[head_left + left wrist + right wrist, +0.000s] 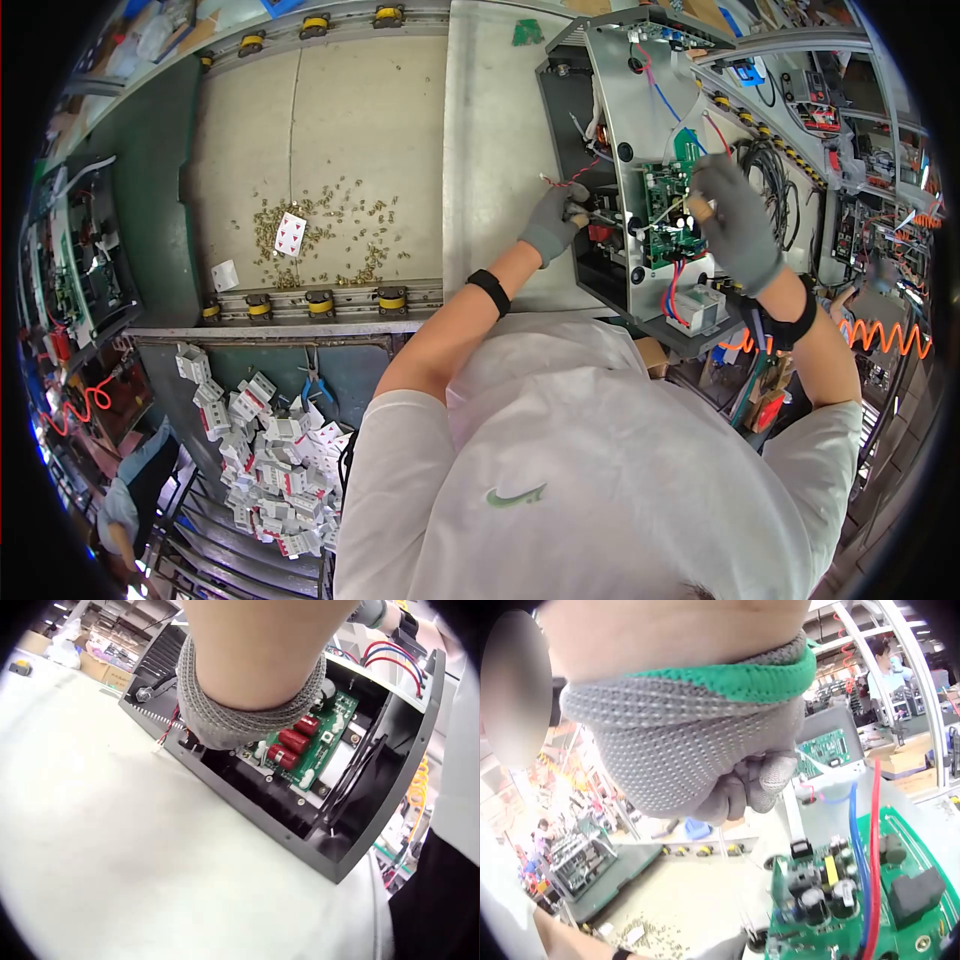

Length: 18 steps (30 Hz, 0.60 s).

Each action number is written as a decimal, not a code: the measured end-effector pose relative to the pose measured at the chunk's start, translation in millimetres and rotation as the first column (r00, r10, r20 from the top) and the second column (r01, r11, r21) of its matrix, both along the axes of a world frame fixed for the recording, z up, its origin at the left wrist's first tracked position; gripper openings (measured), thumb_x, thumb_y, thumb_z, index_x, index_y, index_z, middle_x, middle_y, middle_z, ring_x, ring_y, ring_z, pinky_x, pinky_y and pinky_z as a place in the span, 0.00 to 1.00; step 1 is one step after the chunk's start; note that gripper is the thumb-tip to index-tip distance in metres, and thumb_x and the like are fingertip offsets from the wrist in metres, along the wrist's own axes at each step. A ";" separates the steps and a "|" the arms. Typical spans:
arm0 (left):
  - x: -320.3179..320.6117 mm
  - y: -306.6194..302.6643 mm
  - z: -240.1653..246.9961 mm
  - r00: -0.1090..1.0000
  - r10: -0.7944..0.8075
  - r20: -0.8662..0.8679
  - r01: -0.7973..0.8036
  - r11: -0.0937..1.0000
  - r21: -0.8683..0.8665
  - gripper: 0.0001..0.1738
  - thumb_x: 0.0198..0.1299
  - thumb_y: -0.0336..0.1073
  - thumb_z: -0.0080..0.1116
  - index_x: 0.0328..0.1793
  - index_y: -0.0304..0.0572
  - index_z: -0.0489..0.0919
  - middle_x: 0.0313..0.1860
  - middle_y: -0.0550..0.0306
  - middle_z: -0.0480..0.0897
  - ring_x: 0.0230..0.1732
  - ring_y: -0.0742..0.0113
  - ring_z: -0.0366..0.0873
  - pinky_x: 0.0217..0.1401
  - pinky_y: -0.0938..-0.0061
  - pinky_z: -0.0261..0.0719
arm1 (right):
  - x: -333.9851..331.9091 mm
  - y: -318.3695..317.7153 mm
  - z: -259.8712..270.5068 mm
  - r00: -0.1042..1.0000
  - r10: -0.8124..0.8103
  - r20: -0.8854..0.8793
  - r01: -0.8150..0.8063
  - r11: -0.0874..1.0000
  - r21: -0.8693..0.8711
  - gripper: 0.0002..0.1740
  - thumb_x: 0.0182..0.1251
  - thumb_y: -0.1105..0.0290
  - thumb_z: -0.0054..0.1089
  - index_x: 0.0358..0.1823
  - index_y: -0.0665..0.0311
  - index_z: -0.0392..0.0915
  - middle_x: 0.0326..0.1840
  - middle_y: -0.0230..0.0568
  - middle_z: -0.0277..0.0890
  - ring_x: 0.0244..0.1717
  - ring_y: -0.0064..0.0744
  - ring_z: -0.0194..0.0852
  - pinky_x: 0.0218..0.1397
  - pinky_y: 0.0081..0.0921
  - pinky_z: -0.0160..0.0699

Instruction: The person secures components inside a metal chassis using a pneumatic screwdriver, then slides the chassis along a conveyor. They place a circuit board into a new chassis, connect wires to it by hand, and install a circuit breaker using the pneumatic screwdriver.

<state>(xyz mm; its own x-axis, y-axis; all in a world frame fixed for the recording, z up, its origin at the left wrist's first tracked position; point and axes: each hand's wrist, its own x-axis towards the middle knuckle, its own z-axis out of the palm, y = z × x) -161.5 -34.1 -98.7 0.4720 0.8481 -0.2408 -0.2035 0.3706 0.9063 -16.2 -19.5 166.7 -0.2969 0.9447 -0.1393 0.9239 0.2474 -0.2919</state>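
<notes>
**Both gloved hands inside open chassis, near right of worktop**

We see both hands in grey gloves, working in the chassis that stands by the near right edge of the worktop. The left hand has its fingers curled round a slim tool. The tool's tip points right into the dark lower bay, just below a thin red lead. The right hand grips a tan-handled tool over the green circuit board. The right wrist view shows its fingers tightly curled; the tool's tip is hidden.

We judge this as fine work on the board with both tools. To do it well:
- Hold the slim tool low and steady, clear of the red capacitors just beside the left wrist.
- Hold the tan-handled tool square over its spot, off the red wire that runs across the board.
- Press lightly, because the chassis lies opened up and could shift.
- Brace the forearms at the near edge.

Farther off, loose screws lie scattered at the worktop's middle left, well apart from both hands.
</notes>
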 end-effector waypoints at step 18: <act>-7.1 -0.4 102.1 0.952 0.103 -0.287 0.132 0.711 0.691 0.18 0.49 0.40 0.63 0.49 0.55 0.80 0.38 0.57 0.78 0.34 0.57 0.79 0.35 0.66 0.78 | -8.9 -11.1 17.6 0.989 -0.053 -0.140 0.052 0.999 -0.008 0.08 0.58 0.72 0.55 0.37 0.66 0.70 0.41 0.49 0.68 0.38 0.56 0.70 0.39 0.41 0.69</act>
